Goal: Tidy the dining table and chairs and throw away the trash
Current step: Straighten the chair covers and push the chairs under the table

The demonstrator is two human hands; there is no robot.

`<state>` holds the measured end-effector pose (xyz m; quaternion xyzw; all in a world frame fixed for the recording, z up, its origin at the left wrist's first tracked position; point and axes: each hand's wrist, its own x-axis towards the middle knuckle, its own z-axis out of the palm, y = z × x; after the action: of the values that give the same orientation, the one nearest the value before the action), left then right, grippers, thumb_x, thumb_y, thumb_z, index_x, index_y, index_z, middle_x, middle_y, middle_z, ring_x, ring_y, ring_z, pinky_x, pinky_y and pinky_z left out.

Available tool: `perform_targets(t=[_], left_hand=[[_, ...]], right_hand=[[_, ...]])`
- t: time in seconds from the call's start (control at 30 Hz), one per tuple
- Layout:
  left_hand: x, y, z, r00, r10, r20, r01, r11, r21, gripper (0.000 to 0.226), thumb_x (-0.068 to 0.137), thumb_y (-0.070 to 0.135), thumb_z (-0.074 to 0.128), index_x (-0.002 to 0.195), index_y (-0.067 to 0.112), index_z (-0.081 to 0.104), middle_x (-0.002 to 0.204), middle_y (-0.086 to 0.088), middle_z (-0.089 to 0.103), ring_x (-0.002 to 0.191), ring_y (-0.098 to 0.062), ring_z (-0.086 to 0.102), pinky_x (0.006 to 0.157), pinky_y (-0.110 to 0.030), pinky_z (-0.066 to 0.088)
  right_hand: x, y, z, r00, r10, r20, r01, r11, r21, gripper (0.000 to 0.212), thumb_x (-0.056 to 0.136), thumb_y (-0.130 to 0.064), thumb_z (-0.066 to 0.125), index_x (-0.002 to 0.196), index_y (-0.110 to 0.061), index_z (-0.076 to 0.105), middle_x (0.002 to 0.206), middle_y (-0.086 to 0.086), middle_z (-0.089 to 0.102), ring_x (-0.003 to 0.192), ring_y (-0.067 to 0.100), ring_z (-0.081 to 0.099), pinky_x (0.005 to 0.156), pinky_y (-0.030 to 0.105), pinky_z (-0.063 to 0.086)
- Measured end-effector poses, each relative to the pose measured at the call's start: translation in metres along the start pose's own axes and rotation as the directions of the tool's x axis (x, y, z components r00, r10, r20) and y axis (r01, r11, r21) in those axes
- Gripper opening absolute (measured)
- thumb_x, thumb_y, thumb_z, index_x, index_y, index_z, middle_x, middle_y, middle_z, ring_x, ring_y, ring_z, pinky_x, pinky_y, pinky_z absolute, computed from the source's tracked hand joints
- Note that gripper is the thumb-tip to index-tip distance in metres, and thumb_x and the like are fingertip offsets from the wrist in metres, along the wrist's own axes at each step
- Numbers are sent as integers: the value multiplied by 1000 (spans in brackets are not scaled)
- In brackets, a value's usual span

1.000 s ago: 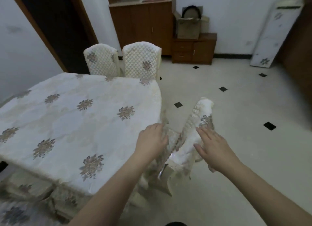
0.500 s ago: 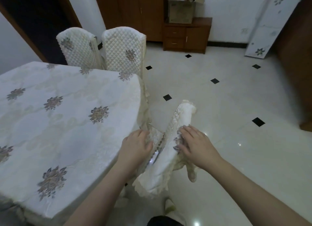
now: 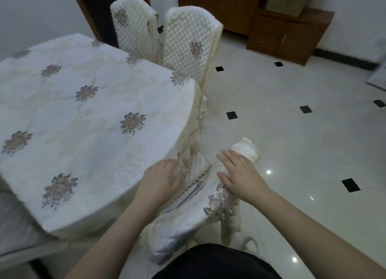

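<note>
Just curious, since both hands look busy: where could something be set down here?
The tablecloth top is bare from the two quilted chairs to its near edge. The tiled floor right of the near chair is open. It is tight where both hands meet that chair.

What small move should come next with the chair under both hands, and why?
Probably push the near chair further under the table. Its covered back angles away from the table edge, while the two far chairs stand tucked in. Left hand and right hand rest on it.
</note>
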<state>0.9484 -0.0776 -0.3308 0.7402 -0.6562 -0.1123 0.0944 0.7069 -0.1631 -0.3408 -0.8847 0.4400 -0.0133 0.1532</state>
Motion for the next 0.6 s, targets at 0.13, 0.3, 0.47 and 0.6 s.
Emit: perform_targets(t=[0.13, 0.3, 0.47, 0.6], left_hand=[[-31, 8, -2, 991, -101, -91, 104, 994, 30, 32, 88, 35, 62, 119, 25, 62, 113, 0, 69, 103, -22, 65, 85, -37, 50], [-87, 36, -1, 911, -408, -65, 397, 908, -137, 63, 86, 64, 28, 126, 26, 58, 117, 1, 67, 106, -20, 62, 87, -32, 45], [-131, 60, 13, 861, -496, 112, 509, 838, -198, 82, 73, 78, 36, 138, 30, 46, 136, 11, 52, 123, -10, 47, 98, -27, 35], [-147, 68, 40, 868, -486, 103, 496, 859, -128, 83, 66, 71, 67, 135, 28, 48, 132, 10, 55, 121, -11, 49, 96, -27, 38]], right_hand=[[15, 17, 1, 986, -158, 49, 156, 986, 55, 72, 88, -57, 11, 148, -21, 28, 154, -3, 28, 143, 14, 18, 116, 34, 9], [29, 42, -5, 913, -383, 138, 376, 923, 76, 78, 85, -62, 6, 148, -22, 26, 155, -4, 27, 143, 14, 19, 116, 34, 8], [37, 69, -15, 864, -458, 211, 443, 889, 114, 76, 88, -71, 21, 150, -28, 22, 156, -7, 24, 142, 14, 17, 114, 33, 7], [36, 74, -19, 703, -590, 398, 618, 783, 68, 84, 76, -75, 48, 147, -42, 17, 154, -13, 22, 141, 14, 14, 116, 43, 3]])
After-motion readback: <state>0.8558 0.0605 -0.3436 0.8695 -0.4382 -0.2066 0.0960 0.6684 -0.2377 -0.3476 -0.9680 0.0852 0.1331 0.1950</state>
